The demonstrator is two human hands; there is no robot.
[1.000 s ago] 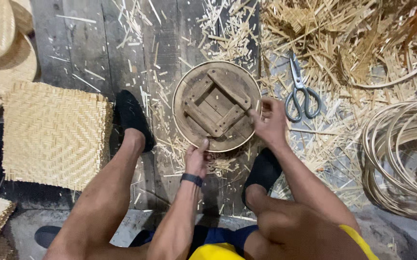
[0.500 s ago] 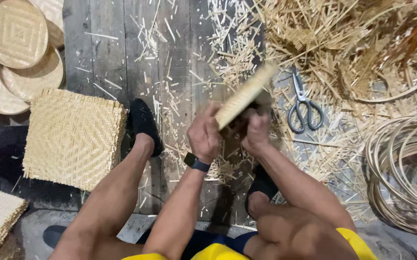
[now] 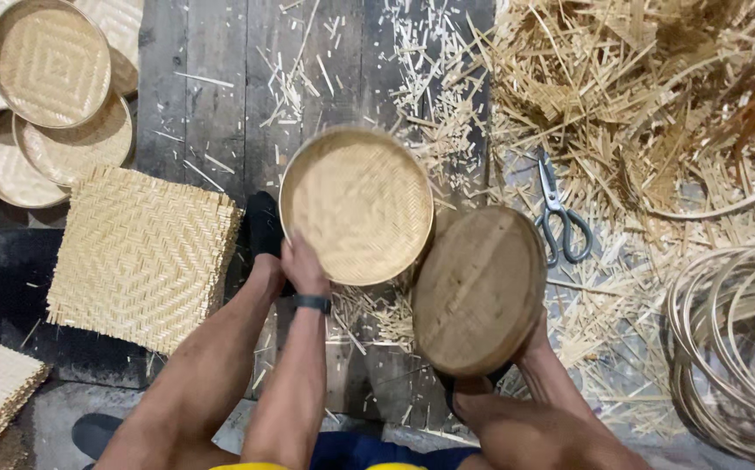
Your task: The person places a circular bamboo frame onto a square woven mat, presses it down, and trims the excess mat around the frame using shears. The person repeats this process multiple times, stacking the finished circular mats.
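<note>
So the left hand is closed around the near rim of a shallow round woven bamboo tray, thumb over the edge, holding it face-up so the weave inside shows. The right hand is mostly hidden behind a thick round wooden disc mould; it looks like it grips the disc from underneath, tilted up and just touching the tray's right edge, but I can't really tell how the fingers sit. Past the right hand lie grey-handled scissors amid loose bamboo strips, and coiled bamboo hoops sit to its right. Left of the left hand there's a square woven bamboo mat, with finished round trays stacked beyond.
</note>
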